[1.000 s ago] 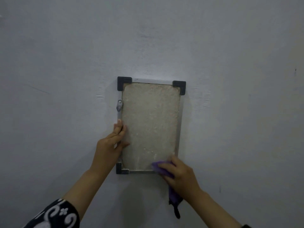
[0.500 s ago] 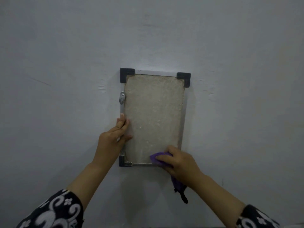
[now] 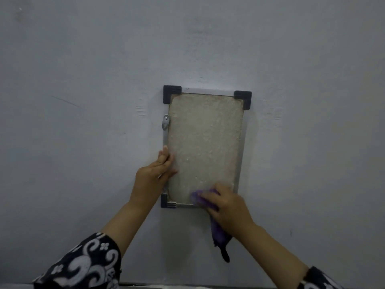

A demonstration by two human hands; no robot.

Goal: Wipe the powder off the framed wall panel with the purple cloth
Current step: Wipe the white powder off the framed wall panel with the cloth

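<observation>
Cloth at the panel's lower right corner

The right hand (image 3: 228,209) holds the purple cloth (image 3: 203,198) against the powdery framed panel (image 3: 205,142) (tail dangling); left hand (image 3: 153,176), its grip flat, steadies the frame.

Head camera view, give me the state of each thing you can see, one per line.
Panel: hung on the wall, powder covering its face.
Frame: black caps on three visible corners; lower right hidden.
Purple cloth: bunched, pressed on the panel's lower right, tail hanging.
Right hand: holds the cloth.
Left hand: fingers straight, resting on the frame's left edge.
</observation>
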